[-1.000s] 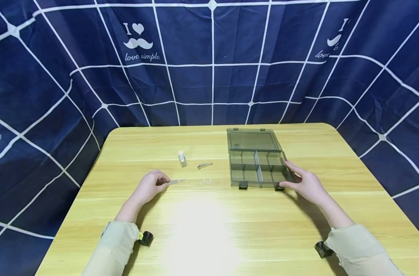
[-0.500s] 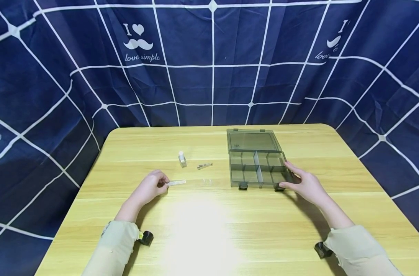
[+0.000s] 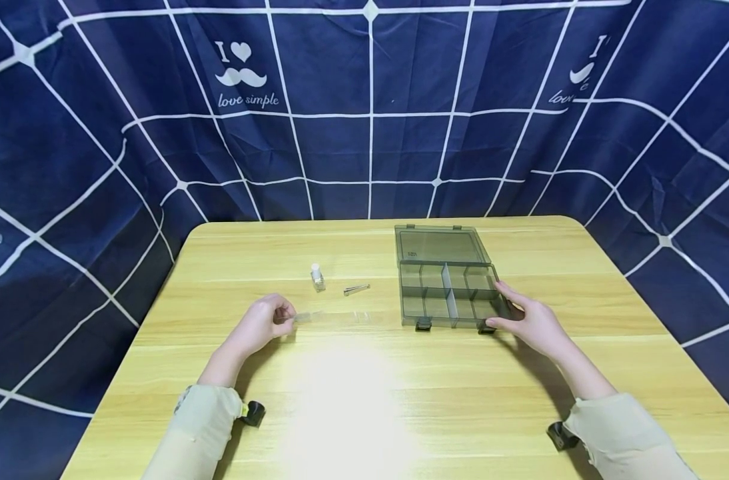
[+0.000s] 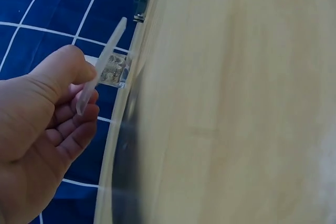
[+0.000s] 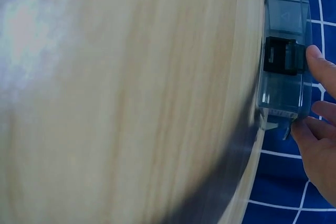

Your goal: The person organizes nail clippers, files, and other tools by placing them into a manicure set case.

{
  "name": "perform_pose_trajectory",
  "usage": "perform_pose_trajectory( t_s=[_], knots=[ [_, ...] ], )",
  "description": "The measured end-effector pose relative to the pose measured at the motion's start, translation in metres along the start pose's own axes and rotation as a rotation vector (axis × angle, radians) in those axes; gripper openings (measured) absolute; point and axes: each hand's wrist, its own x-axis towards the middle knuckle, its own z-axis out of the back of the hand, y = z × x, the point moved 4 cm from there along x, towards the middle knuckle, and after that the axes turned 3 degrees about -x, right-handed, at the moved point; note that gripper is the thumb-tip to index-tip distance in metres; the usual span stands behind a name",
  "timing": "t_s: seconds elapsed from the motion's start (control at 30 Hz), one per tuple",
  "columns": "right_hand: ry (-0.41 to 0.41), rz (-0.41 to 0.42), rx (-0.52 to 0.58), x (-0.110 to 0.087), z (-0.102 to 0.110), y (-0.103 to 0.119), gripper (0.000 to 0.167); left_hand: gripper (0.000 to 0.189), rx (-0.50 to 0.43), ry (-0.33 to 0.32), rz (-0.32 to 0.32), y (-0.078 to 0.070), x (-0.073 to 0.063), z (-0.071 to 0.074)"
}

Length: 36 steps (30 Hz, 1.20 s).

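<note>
My left hand (image 3: 268,317) pinches a thin, translucent whitish strip (image 4: 102,66) between thumb and fingers. Its narrow edge shows in the left wrist view, while in the head view it juts rightward over the table. Beyond that hand are a small clear bottle (image 3: 318,278) with a white cap and metal nail clippers (image 3: 356,289). At right lies a grey see-through compartment box (image 3: 434,323), its lid (image 3: 442,243) folded back flat. My right hand (image 3: 529,319) holds the box's front right corner, thumb beside a black latch (image 5: 281,55) and fingers along the side wall.
A faint clear film with white marks (image 3: 361,317) lies on the wooden table (image 3: 232,267) between the left hand and the box. Blue grid-patterned cloth (image 3: 316,147) surrounds the table's back and sides.
The strip in my left hand has turned: its face showed bright white half a second ago and now looks almost clear. The right hand and box have stayed in place.
</note>
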Motion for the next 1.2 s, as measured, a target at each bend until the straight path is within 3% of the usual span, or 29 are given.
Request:
perform_pose_trajectory(
  t_s=[0.33,0.7,1.2],
  knots=[
    [0.004,-0.004,0.007,0.001,0.0,-0.001,0.082,0.012,0.018,-0.031,-0.026,-0.012,0.002,0.005],
    [0.012,-0.012,0.003,0.0,-0.001,-0.002,0.085,0.014,0.05,-0.07,-0.142,-0.035,0.007,0.011],
    [0.06,-0.013,-0.003,0.002,-0.002,-0.005,0.084,0.012,0.025,-0.04,-0.205,-0.068,0.025,0.003]
  ],
)
